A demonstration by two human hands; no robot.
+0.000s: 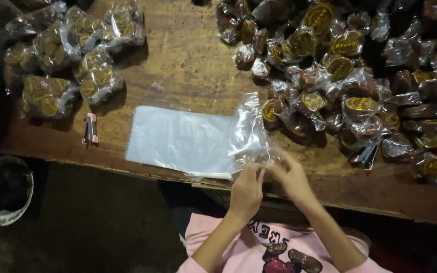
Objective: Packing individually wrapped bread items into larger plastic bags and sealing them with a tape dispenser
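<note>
My left hand and my right hand meet at the near edge of a wooden table. Both pinch the mouth of a clear plastic bag that stands crumpled above my fingers. The bag rises from the right end of a flat stack of clear plastic bags lying just left of my hands. A large heap of small wrapped brown sweets with round yellow labels spreads to the right of my hands.
Several filled bags of the sweets lie at the far left of the table. A small pink stapler rests left of the bag stack, a dark one by the heap. A round bowl sits below the table's left edge.
</note>
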